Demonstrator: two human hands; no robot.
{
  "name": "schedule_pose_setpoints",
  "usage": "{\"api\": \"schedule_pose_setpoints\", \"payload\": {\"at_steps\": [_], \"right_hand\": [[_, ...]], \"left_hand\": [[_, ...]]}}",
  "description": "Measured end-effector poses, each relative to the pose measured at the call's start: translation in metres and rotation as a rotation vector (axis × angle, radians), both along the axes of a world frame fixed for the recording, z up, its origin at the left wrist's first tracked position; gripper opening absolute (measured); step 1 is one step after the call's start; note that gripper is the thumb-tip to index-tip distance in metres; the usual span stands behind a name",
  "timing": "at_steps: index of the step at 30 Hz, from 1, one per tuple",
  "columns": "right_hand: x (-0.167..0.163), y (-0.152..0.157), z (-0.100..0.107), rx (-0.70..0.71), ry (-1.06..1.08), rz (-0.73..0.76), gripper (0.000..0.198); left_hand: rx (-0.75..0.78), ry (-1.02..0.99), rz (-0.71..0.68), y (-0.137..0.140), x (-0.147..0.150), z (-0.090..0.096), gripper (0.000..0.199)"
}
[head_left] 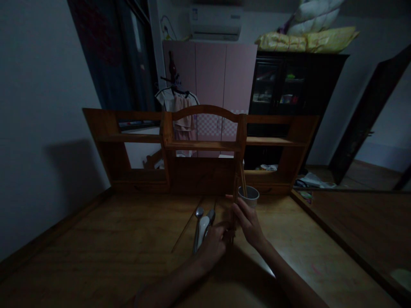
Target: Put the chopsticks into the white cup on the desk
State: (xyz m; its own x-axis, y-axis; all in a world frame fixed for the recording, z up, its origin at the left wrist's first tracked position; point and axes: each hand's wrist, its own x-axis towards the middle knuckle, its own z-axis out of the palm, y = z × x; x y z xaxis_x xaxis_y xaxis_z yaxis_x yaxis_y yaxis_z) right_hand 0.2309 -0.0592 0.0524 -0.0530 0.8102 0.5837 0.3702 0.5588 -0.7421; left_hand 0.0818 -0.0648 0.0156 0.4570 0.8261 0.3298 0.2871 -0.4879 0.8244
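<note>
Both my hands are together near the middle of the wooden desk, around a bundle of wooden chopsticks [236,192] that stands roughly upright. My left hand [215,243] is closed around its lower end. My right hand [249,221] grips it higher up, with fingers wrapped about it. Just behind my right hand stands a light metal-looking cup [252,197] with a few chopsticks [243,182] leaning in it. Left of my hands lie a metal spoon [199,212], a white spoon [203,224] and another dark metal spoon [211,215]. One loose chopstick [183,234] lies slanted farther left.
A wooden shelf unit [205,146] runs along the desk's [96,256] back edge. A wall [38,128] borders the left side, and a raised wooden edge [340,239] the right. Beyond stand pink cabinets [210,77] and a dark glass-fronted cupboard [316,90]. The room is dim.
</note>
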Motion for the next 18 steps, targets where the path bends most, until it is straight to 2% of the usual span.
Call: {"api": "schedule_pose_setpoints", "payload": {"at_steps": [7, 14, 18], "right_hand": [[-0.0014, -0.0027, 0.0018, 0.01, -0.009, -0.001, 0.035], [-0.0015, -0.0029, 0.0033, 0.028, 0.017, -0.03, 0.033], [-0.0013, -0.0025, 0.0041, -0.008, 0.029, -0.051, 0.034]], "left_hand": [[0.09, 0.063, 0.025, -0.0019, -0.0002, -0.0026, 0.02], [0.183, 0.309, 0.053, -0.0026, -0.0005, -0.0047, 0.034], [0.19, 0.378, 0.049, -0.0017, -0.001, -0.004, 0.034]]}}
